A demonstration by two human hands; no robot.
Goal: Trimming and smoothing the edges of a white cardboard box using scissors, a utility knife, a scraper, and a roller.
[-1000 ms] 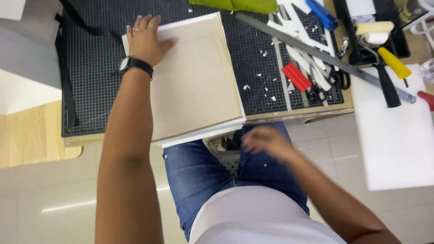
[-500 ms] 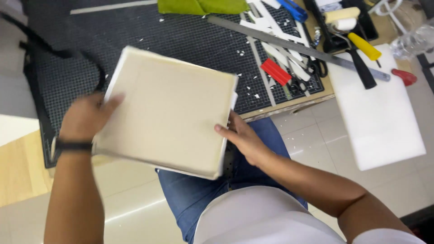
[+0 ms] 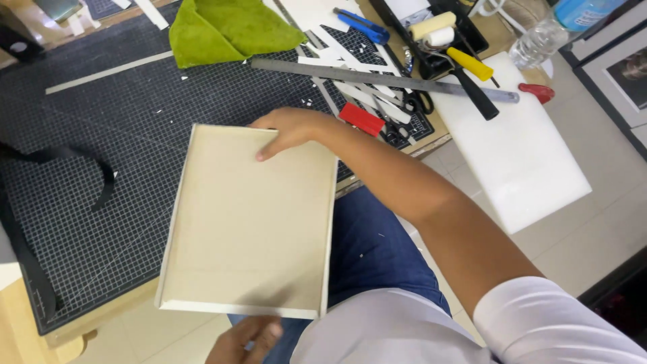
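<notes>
Board (image 3: 249,222), cream and rectangular with a thin raised edge, lies flat partly on the black cutting mat (image 3: 135,135) and partly past the tabletop's front edge, over the person's lap in blue jeans (image 3: 377,249). Its long axis runs from the far end, on the mat, towards the person, leaning a little leftward at the near end.

Right hand (image 3: 290,128) rests on the board's far edge near the far right corner, thumb behind the rim and fingers (image 3: 269,149) spread loosely on the top face, so it holds the board by that edge. From this hand the board stretches down and towards the body. Left hand (image 3: 246,337) sits just under the board's near edge, at the bottom of the view; it is partly cut off, and I cannot tell whether it grips the board or only props it. The right hand is the one plainly on the board.

Beyond the board, a green cloth (image 3: 229,30) lies at the far side of the mat. To the board's far right a long steel ruler (image 3: 384,77) crosses white paper strips (image 3: 364,94), with a red cutter (image 3: 362,119), scissors (image 3: 418,104) and a yellow-handled roller (image 3: 458,57) near it. A white slab (image 3: 526,155) lies right of those. A black strap (image 3: 87,168) curls on the mat left of the board.
</notes>
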